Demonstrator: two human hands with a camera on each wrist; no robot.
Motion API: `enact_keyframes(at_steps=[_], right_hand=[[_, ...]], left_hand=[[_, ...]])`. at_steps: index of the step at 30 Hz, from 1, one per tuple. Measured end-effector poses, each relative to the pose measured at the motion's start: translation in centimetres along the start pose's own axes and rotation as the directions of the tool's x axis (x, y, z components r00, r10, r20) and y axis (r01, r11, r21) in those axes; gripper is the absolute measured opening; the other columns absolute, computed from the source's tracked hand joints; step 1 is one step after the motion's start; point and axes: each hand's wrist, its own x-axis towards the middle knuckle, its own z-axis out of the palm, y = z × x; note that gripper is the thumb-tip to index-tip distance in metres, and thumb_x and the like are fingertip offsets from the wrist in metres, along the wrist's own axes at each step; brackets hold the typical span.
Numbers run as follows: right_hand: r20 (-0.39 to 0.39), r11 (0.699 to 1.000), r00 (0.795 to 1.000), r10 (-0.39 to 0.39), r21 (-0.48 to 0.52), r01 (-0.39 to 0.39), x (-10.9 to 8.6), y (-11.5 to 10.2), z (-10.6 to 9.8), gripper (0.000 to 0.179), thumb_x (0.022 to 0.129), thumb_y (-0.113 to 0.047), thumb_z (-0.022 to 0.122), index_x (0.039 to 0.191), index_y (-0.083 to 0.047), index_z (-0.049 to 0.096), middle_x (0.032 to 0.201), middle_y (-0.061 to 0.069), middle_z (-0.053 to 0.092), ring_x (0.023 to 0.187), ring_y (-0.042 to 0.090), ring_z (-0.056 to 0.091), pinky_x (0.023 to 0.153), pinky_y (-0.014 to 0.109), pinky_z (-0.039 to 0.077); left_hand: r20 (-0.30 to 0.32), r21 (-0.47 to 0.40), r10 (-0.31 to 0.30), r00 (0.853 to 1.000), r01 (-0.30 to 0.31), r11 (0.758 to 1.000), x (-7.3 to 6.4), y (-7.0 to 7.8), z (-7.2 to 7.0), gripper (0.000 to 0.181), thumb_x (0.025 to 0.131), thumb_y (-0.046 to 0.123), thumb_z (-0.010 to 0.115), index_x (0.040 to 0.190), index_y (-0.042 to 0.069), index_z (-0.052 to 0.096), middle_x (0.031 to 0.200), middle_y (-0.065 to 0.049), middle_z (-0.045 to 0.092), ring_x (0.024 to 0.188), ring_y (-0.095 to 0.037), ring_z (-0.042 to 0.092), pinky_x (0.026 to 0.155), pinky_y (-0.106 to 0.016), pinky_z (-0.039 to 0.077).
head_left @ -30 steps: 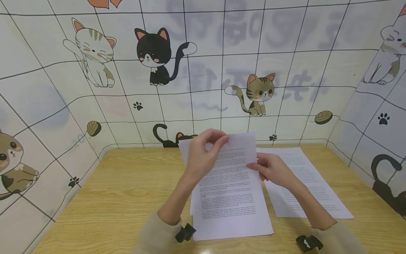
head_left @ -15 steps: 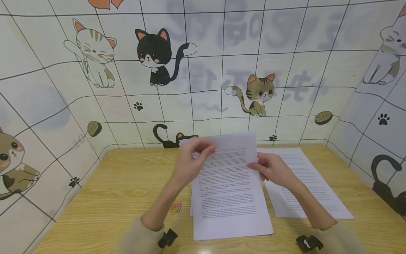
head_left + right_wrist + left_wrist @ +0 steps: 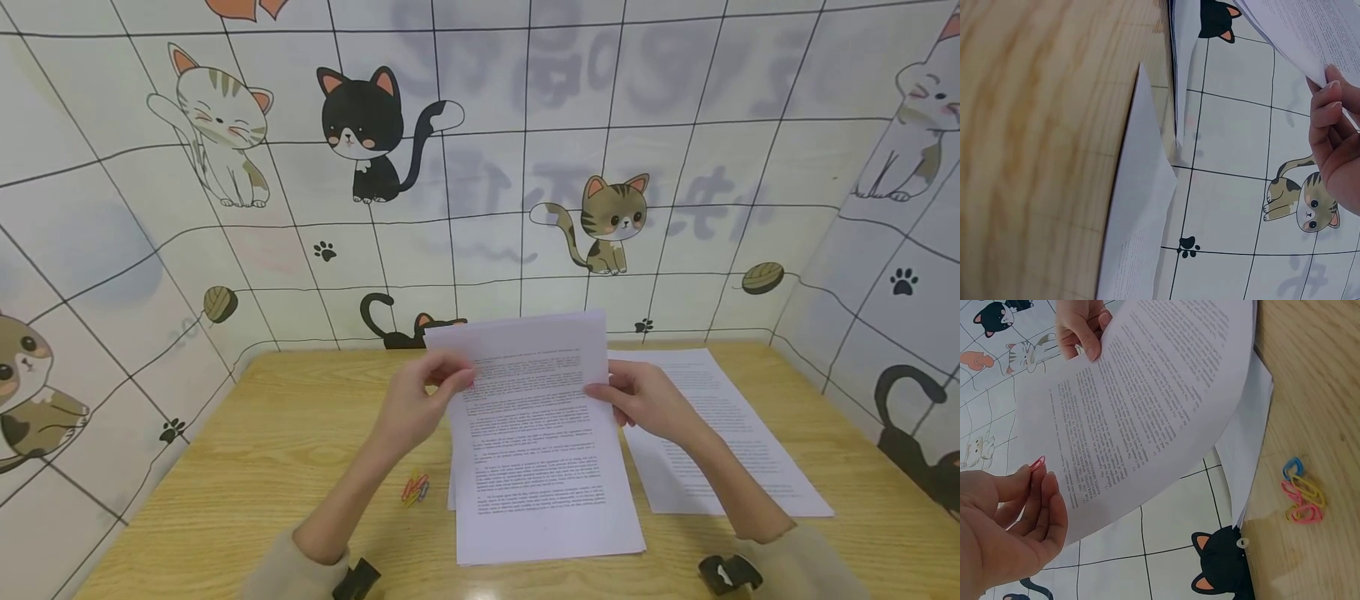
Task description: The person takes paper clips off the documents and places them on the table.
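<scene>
A printed stack of papers is lifted at its far end, its near edge low over the table. My right hand pinches the stack's right edge, thumb on the front; the right wrist view shows the fingers behind the sheets. At the upper left edge of the stack is my left hand, pinching a small pink paper clip between thumb and fingertips. In the left wrist view the clip is close to the paper's edge; whether it touches, I cannot tell.
Several coloured paper clips lie in a small pile on the wooden table, left of the stack. More printed sheets lie on the right. Behind the table stands a cat-patterned backdrop.
My left hand has moved left and down from the stack's top middle to its left edge, carrying the paper clip. The clip pile has come into view. My right hand has stayed put.
</scene>
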Motion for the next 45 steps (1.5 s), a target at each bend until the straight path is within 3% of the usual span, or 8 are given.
enact_keyframes(at_steps=[4,8,17,26,31,37,45], right_hand=[[0.003,1.000,1.000,0.005,0.003,-0.005,0.1,0.0,0.1,0.025,0.097,-0.013,0.069,0.121,-0.008,0.068,0.068,-0.001,0.064,0.048,0.016,0.050,0.043,0.023,0.033],[0.009,1.000,1.000,0.015,0.004,-0.015,0.1,0.0,0.1,0.026,0.097,-0.014,0.069,0.122,-0.007,0.067,0.067,-0.001,0.064,0.048,0.016,0.050,0.043,0.023,0.033],[0.009,1.000,1.000,0.014,0.003,-0.014,0.2,0.2,0.2,0.026,0.097,-0.014,0.069,0.123,-0.008,0.067,0.069,-0.001,0.065,0.047,0.019,0.051,0.043,0.023,0.032],[0.012,1.000,1.000,0.015,0.001,-0.015,0.2,0.2,0.1,0.026,0.097,-0.015,0.068,0.122,-0.008,0.067,0.069,-0.001,0.065,0.048,0.017,0.051,0.043,0.023,0.032],[0.011,1.000,1.000,0.011,0.001,-0.011,0.1,0.1,0.2,0.026,0.097,-0.015,0.069,0.122,-0.007,0.067,0.067,-0.001,0.064,0.048,0.017,0.050,0.043,0.023,0.032],[0.011,1.000,1.000,0.014,0.005,-0.014,0.1,0.1,0.2,0.026,0.097,-0.014,0.069,0.122,-0.007,0.067,0.066,0.000,0.063,0.047,0.017,0.050,0.043,0.023,0.031],[0.010,1.000,1.000,0.016,-0.003,-0.016,0.2,0.3,0.2,0.025,0.097,-0.014,0.068,0.122,-0.008,0.067,0.064,0.000,0.062,0.047,0.017,0.050,0.043,0.023,0.031]], left_hand=[[0.012,0.027,-0.033,0.999,0.033,0.999,-0.5,-0.7,-0.6,0.003,0.092,0.005,0.073,0.095,0.002,0.072,0.085,-0.002,0.071,0.079,-0.029,0.067,0.072,-0.026,0.053],[0.036,0.062,-0.072,0.997,0.070,0.996,-0.9,-1.3,-1.1,0.003,0.092,0.003,0.072,0.095,0.002,0.072,0.085,0.000,0.070,0.077,-0.021,0.066,0.073,-0.027,0.054],[0.108,0.117,-0.106,0.988,0.093,0.989,-1.9,-2.4,-2.2,0.005,0.092,-0.004,0.069,0.091,0.001,0.071,0.083,-0.003,0.069,0.073,-0.014,0.063,0.067,-0.026,0.053],[0.151,0.191,-0.211,0.966,0.181,0.965,-2.8,-3.1,-3.0,0.005,0.094,-0.001,0.068,0.090,0.003,0.069,0.082,-0.006,0.068,0.070,-0.012,0.060,0.067,-0.025,0.051],[0.182,0.196,-0.212,0.960,0.176,0.965,-3.3,-3.4,-3.4,0.004,0.094,-0.001,0.068,0.090,-0.002,0.068,0.081,-0.008,0.068,0.070,-0.015,0.061,0.065,-0.025,0.050],[0.245,0.220,-0.231,0.942,0.178,0.959,-3.7,-3.8,-3.7,0.005,0.091,-0.002,0.070,0.088,0.000,0.069,0.079,-0.005,0.068,0.071,-0.024,0.063,0.063,-0.024,0.050],[0.275,0.275,-0.285,0.918,0.209,0.938,-4.2,-4.2,-3.8,0.008,0.089,-0.002,0.073,0.084,0.003,0.069,0.075,-0.001,0.064,0.068,-0.013,0.055,0.061,-0.025,0.048]])
